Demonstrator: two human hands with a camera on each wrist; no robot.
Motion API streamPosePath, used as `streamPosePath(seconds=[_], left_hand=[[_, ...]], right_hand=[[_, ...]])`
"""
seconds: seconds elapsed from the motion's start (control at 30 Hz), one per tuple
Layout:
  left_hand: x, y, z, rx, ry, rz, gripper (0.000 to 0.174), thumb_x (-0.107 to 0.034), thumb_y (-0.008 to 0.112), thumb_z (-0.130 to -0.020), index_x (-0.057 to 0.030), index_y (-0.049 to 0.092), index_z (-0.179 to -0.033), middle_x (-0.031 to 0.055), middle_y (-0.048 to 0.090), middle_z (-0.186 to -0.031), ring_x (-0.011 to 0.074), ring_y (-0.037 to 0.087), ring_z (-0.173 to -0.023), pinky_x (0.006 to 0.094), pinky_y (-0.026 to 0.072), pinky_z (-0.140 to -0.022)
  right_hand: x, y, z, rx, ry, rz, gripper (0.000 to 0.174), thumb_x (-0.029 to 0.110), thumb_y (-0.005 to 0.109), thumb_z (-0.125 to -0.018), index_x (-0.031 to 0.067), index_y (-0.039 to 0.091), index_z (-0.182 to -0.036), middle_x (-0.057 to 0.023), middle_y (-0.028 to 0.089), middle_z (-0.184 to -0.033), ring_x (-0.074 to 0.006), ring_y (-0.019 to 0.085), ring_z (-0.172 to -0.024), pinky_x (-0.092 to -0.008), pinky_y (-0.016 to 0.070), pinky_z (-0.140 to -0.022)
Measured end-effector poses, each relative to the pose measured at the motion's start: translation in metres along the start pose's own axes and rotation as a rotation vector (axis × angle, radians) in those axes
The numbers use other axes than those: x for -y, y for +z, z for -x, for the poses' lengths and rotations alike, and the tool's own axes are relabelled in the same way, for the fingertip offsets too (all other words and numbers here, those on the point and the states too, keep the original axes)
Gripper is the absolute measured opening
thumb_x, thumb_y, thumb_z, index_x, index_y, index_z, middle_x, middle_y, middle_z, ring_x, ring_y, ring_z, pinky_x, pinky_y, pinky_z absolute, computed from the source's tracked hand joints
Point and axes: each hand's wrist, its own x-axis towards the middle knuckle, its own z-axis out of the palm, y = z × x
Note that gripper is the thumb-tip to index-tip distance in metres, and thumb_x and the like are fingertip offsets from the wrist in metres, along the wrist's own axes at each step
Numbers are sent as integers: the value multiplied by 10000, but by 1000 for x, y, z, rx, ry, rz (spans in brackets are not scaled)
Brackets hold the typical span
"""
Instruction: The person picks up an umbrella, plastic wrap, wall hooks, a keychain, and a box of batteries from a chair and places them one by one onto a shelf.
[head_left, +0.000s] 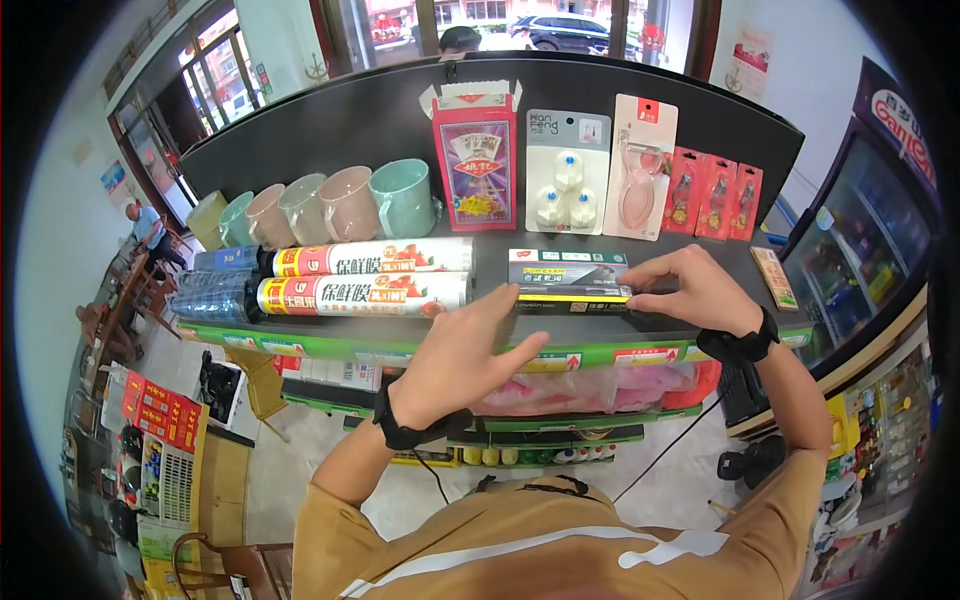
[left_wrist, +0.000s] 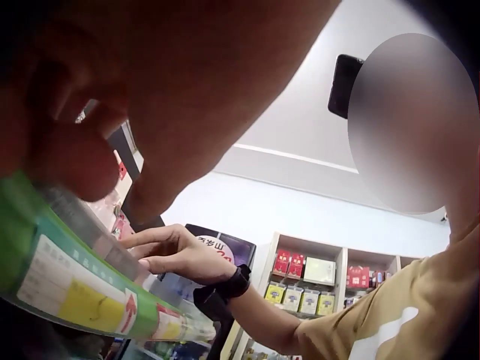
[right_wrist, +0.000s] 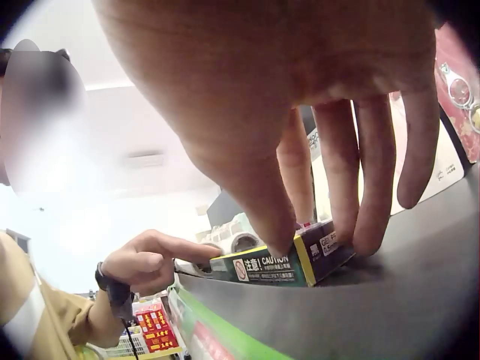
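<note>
A gel pen box point(head_left: 565, 294), dark with yellow edging and printed lettering, lies flat along the shelf's front. My right hand point(head_left: 690, 287) pinches its right end. In the right wrist view, the thumb point(right_wrist: 271, 229) presses the front face of the box point(right_wrist: 262, 270), while the other fingers reach around the printed end. My left hand point(head_left: 462, 345) has its index finger extended to the box's left end, thumb held apart. Just left of the box lie two rolls of cling film point(head_left: 365, 293), point(head_left: 370, 257) with white and red labels.
Several mugs point(head_left: 345, 205) stand in a row behind the rolls. A red playing-card box point(head_left: 478, 175), a white-bottle pack point(head_left: 568, 180) and several red carded packs point(head_left: 715, 195) line the back panel. A small flat box point(head_left: 773, 278) lies right. Green price strips edge the shelf point(head_left: 480, 347).
</note>
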Motion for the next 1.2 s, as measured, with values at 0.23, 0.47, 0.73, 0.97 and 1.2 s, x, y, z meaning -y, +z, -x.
streamPosePath(seconds=[0.23, 0.47, 0.73, 0.97, 1.2], left_hand=[[-1, 14, 5, -136, 58, -191, 592, -375, 713, -901, 35, 573, -1305, 250, 644, -1255, 394, 662, -1077, 420, 513, -902], [4, 9, 11, -89, 48, -211, 583, -383, 714, -896, 55, 601, -1264, 274, 623, -1286, 403, 674, -1050, 443, 514, -929], [2, 14, 14, -116, 33, -204, 589, -380, 716, -879, 65, 617, -1253, 294, 592, -1318, 421, 674, -1017, 437, 560, -869], [-5, 14, 20, -89, -26, -199, 598, -374, 735, -866, 53, 622, -1268, 278, 574, -1358, 334, 731, -756, 403, 577, -767], [-4, 17, 23, -98, -18, -208, 599, -377, 730, -869, 56, 623, -1268, 272, 554, -1387, 298, 728, -674, 384, 580, -718]], right_hand=[[-4, 4, -2, -33, -8, 15, 278, 151, 771, -837, 33, 756, -1088, -133, 759, -887, -224, 731, -743, -311, 561, -735], [-8, 8, -7, -66, -73, 24, 244, 133, 759, -847, 10, 754, -1057, -164, 753, -916, -226, 732, -752, -318, 561, -734], [-3, 9, -6, -47, -47, -9, 268, 141, 745, -861, 18, 743, -1099, -180, 744, -934, -256, 724, -760, -322, 554, -735], [-8, 10, -3, -38, -118, 19, 270, 141, 729, -876, 34, 735, -1124, -183, 732, -984, -286, 720, -800, -339, 549, -725], [-9, 13, -2, -59, -147, 68, 269, 140, 723, -881, 43, 732, -1131, -186, 728, -992, -319, 706, -808, -348, 548, -740]])
